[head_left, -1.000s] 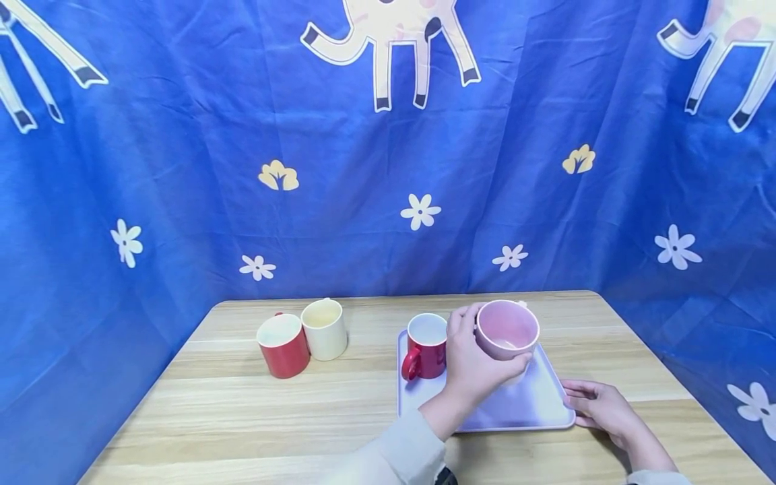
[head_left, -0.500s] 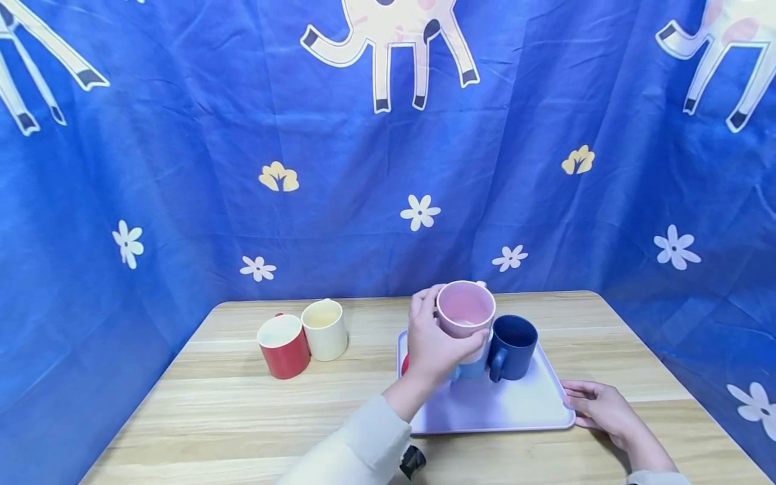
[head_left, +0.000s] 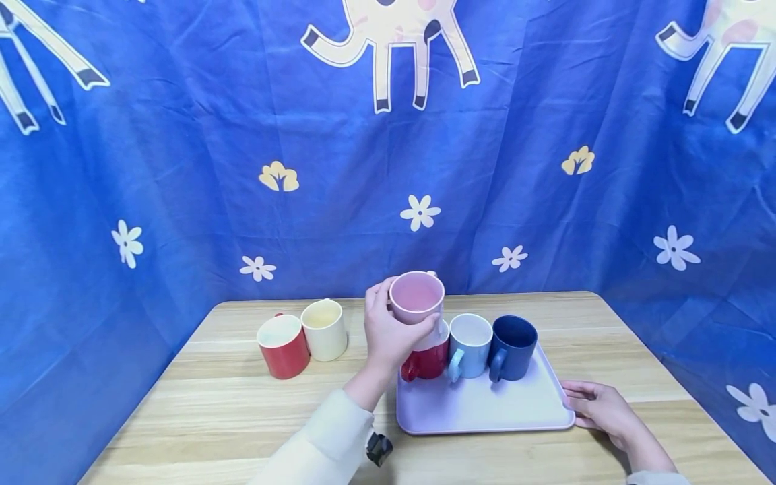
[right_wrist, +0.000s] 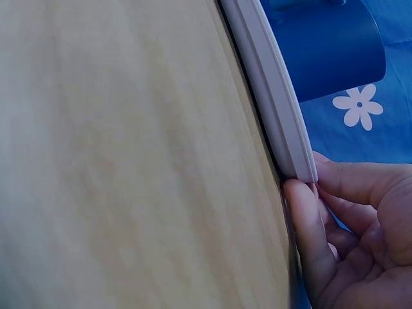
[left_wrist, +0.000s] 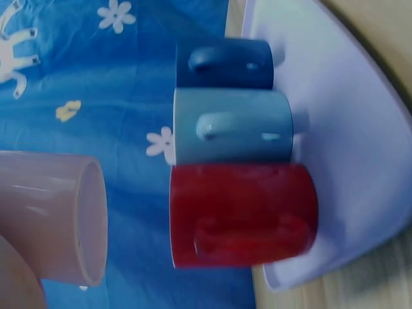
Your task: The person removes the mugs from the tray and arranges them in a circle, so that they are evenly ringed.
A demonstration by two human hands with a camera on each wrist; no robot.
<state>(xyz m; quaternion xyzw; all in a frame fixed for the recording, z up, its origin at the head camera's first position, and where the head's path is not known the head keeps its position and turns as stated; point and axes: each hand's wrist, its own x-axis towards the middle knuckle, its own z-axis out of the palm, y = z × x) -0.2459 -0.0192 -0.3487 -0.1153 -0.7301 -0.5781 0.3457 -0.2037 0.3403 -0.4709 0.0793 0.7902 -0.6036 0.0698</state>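
Observation:
My left hand [head_left: 388, 340] grips a pink mug [head_left: 418, 311] by its side, thumb in front and fingers behind. In the head view the pink mug overlaps a dark red mug [head_left: 432, 364]; the left wrist view shows a gap between the base of the pink mug [left_wrist: 48, 212] and the rim of the dark red mug [left_wrist: 244, 206]. A light blue mug [head_left: 477, 353] and a navy mug [head_left: 520, 357] stand beside the red one in a row on a lilac tray [head_left: 485, 414], handles toward me. My right hand [head_left: 606, 412] pinches the tray's near right corner between thumb and fingers.
Left of the tray, another red mug [head_left: 287, 353] and a cream mug [head_left: 328, 338] stand side by side on the wooden table [head_left: 242, 431]. A blue patterned curtain [head_left: 364, 249] hangs behind the table and along its sides.
My left hand has carried the pink mug leftward, from over the navy mug past the light blue one to over the dark red mug. My right hand has stayed at the tray corner.

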